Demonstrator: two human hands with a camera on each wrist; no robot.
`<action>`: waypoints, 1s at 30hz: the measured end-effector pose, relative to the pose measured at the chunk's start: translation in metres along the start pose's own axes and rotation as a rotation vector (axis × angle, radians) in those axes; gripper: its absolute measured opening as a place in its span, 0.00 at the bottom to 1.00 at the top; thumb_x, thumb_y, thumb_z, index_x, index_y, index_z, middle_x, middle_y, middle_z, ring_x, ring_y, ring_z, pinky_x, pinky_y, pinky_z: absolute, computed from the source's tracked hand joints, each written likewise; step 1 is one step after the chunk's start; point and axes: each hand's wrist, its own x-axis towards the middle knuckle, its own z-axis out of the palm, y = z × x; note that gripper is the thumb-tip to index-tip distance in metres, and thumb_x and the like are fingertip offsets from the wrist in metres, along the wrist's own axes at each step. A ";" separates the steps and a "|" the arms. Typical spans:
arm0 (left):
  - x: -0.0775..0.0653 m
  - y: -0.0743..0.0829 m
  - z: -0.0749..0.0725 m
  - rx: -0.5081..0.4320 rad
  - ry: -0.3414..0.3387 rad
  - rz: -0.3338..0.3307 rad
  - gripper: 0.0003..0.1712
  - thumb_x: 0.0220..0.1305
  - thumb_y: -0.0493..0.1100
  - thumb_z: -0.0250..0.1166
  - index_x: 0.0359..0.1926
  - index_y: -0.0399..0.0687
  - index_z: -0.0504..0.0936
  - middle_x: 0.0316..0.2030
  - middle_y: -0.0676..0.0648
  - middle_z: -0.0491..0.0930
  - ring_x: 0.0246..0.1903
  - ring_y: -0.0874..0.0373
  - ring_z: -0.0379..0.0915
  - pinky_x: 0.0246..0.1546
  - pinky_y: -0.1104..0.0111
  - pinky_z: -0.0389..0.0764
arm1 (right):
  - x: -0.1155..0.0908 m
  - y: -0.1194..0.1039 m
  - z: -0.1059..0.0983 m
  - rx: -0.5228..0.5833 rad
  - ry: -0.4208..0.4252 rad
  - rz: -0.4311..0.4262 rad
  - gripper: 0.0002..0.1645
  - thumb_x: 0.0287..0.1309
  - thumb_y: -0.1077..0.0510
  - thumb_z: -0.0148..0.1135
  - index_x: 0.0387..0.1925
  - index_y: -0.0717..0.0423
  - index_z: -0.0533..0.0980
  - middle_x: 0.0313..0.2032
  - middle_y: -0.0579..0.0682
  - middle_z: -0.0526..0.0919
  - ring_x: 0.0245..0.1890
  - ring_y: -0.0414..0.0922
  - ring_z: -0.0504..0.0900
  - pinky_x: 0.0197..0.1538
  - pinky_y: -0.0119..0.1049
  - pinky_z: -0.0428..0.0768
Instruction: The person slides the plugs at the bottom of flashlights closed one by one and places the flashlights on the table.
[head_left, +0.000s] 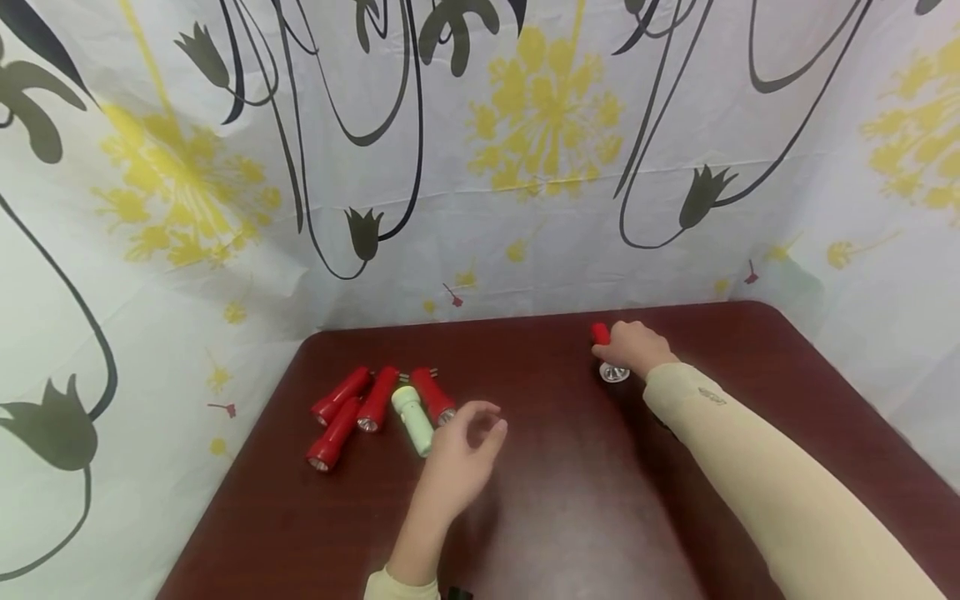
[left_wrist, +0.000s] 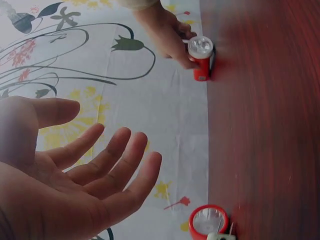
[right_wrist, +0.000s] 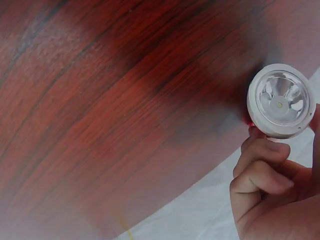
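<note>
At the back right of the table, my right hand [head_left: 637, 346] grips a red flashlight [head_left: 601, 333] with a pale ring round its clear lens. The right wrist view shows the lens end of this flashlight [right_wrist: 280, 102], with fingers curled at its side and most of the body hidden. My left hand [head_left: 461, 454] holds nothing; its fingers are spread and loosely bent in the left wrist view. It is nearest to a pale green flashlight [head_left: 412, 419] and a red flashlight [head_left: 431, 393], whose lens end it overlaps in the head view.
Several more red flashlights [head_left: 380, 396] lie grouped at the table's left, some with metal prongs at the tail. The dark red-brown wooden table [head_left: 555, 467] meets a floral-patterned cloth [head_left: 450, 217] behind it and at both sides.
</note>
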 end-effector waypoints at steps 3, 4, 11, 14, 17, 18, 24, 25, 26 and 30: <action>0.001 -0.003 -0.004 0.016 0.009 -0.002 0.18 0.74 0.51 0.68 0.58 0.51 0.83 0.54 0.46 0.87 0.53 0.51 0.82 0.51 0.55 0.89 | -0.003 -0.002 -0.002 -0.006 -0.015 0.006 0.28 0.71 0.39 0.58 0.45 0.62 0.78 0.35 0.58 0.82 0.34 0.53 0.80 0.36 0.51 0.79; 0.002 -0.005 -0.005 0.020 0.013 -0.001 0.17 0.74 0.51 0.68 0.58 0.51 0.83 0.54 0.47 0.87 0.53 0.51 0.82 0.52 0.54 0.88 | -0.003 -0.002 -0.002 -0.010 -0.015 0.005 0.28 0.71 0.38 0.57 0.44 0.62 0.78 0.35 0.58 0.82 0.35 0.53 0.80 0.37 0.51 0.79; 0.008 -0.018 -0.019 0.024 0.055 -0.049 0.15 0.75 0.49 0.67 0.57 0.51 0.84 0.54 0.46 0.87 0.53 0.50 0.82 0.52 0.55 0.89 | -0.012 -0.008 -0.012 -0.051 0.033 -0.016 0.25 0.73 0.40 0.56 0.31 0.55 0.79 0.30 0.56 0.81 0.31 0.53 0.79 0.34 0.50 0.78; 0.012 -0.025 -0.030 0.044 0.077 -0.096 0.13 0.73 0.45 0.67 0.55 0.51 0.84 0.54 0.44 0.86 0.50 0.50 0.82 0.46 0.58 0.90 | -0.021 -0.015 -0.018 -0.076 0.089 -0.025 0.25 0.73 0.41 0.56 0.29 0.56 0.79 0.33 0.59 0.80 0.30 0.54 0.80 0.33 0.51 0.79; 0.016 -0.031 -0.041 0.099 0.068 -0.147 0.13 0.69 0.42 0.67 0.53 0.49 0.84 0.50 0.43 0.87 0.42 0.50 0.81 0.39 0.62 0.87 | -0.037 -0.029 -0.024 -0.080 0.144 -0.042 0.26 0.73 0.42 0.56 0.40 0.62 0.81 0.46 0.65 0.80 0.36 0.59 0.83 0.40 0.57 0.84; 0.017 -0.033 -0.045 0.131 0.061 -0.160 0.13 0.68 0.41 0.68 0.52 0.48 0.84 0.49 0.43 0.87 0.40 0.51 0.80 0.37 0.62 0.86 | -0.043 -0.034 -0.025 -0.076 0.159 -0.050 0.27 0.73 0.42 0.55 0.46 0.64 0.81 0.51 0.67 0.79 0.38 0.61 0.84 0.43 0.60 0.84; 0.024 -0.048 -0.061 0.381 0.029 -0.168 0.18 0.58 0.34 0.72 0.51 0.45 0.84 0.45 0.43 0.85 0.35 0.52 0.75 0.36 0.61 0.83 | -0.080 -0.057 -0.024 -0.032 0.204 -0.116 0.32 0.73 0.41 0.55 0.59 0.66 0.77 0.60 0.68 0.76 0.43 0.64 0.85 0.48 0.64 0.84; 0.025 -0.050 -0.062 0.418 0.023 -0.164 0.20 0.57 0.33 0.73 0.51 0.45 0.84 0.46 0.43 0.85 0.36 0.51 0.75 0.36 0.60 0.83 | -0.086 -0.060 -0.022 -0.024 0.203 -0.126 0.33 0.73 0.41 0.55 0.60 0.65 0.78 0.60 0.68 0.77 0.43 0.64 0.85 0.48 0.64 0.84; 0.026 -0.053 -0.063 0.461 0.017 -0.150 0.21 0.55 0.33 0.75 0.51 0.45 0.85 0.47 0.42 0.85 0.38 0.50 0.75 0.37 0.59 0.85 | -0.092 -0.064 -0.020 -0.016 0.205 -0.136 0.32 0.73 0.41 0.56 0.59 0.65 0.78 0.59 0.67 0.78 0.45 0.64 0.85 0.49 0.64 0.84; 0.029 -0.061 -0.062 0.635 -0.028 -0.072 0.30 0.47 0.34 0.82 0.54 0.48 0.85 0.53 0.44 0.84 0.49 0.47 0.76 0.44 0.51 0.90 | -0.117 -0.077 -0.011 0.010 0.200 -0.177 0.34 0.72 0.41 0.58 0.64 0.65 0.78 0.63 0.68 0.78 0.52 0.65 0.86 0.53 0.65 0.85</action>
